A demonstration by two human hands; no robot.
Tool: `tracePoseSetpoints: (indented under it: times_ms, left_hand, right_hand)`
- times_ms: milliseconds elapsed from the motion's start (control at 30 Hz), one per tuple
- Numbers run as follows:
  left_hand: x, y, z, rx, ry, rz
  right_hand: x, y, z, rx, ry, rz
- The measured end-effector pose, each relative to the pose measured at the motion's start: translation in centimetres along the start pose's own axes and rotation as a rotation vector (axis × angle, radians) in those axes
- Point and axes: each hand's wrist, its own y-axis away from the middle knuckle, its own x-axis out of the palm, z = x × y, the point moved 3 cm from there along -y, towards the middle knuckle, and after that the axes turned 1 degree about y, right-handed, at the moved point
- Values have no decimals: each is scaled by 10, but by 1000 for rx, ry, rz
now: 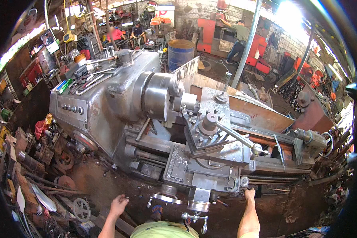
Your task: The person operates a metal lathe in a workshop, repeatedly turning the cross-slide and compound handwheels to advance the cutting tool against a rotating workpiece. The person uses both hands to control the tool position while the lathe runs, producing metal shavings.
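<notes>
Standing right before the lathe [192,139], likely for easy reach. Holding the right hand [249,193] just below a round knob [244,181], cannot tell whether gripping; holding the left hand [119,204] half-curled left of the handwheel [167,198], perhaps to stay clear, cannot tell whether empty.

Whether the right hand [249,193] grips anything is hidden by its own back. The picture's lower edge cuts off both forearms [248,220].
</notes>
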Motion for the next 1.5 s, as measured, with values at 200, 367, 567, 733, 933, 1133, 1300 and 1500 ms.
tracePoseSetpoints:
  times_ms: [200,367,567,733,933,1133,1300,1500]
  left_hand:
    - [-56,-26,-124,430,187,-246]
    - [-116,-38,-233,832,98,-519]
    - [-170,-73,-338,1124,-309,-900]
    - [-175,-116,-362,1056,-510,-965]
    - [-172,-126,-351,1093,-468,-1033]
    - [-171,-127,-349,1053,-419,-1079]
    - [-173,-130,-348,1070,-409,-1109]
    - [-174,-131,-346,1082,-382,-1112]
  right_hand:
    - [10,53,-32,116,-132,-173]
    - [-4,198,28,-13,-355,78]
    - [-17,351,127,-78,-454,536]
    - [0,374,154,-185,39,336]
    - [7,374,169,-99,-7,334]
    - [11,372,166,-82,-64,313]
    - [18,368,158,-47,-154,336]
    - [15,370,162,-58,-143,317]
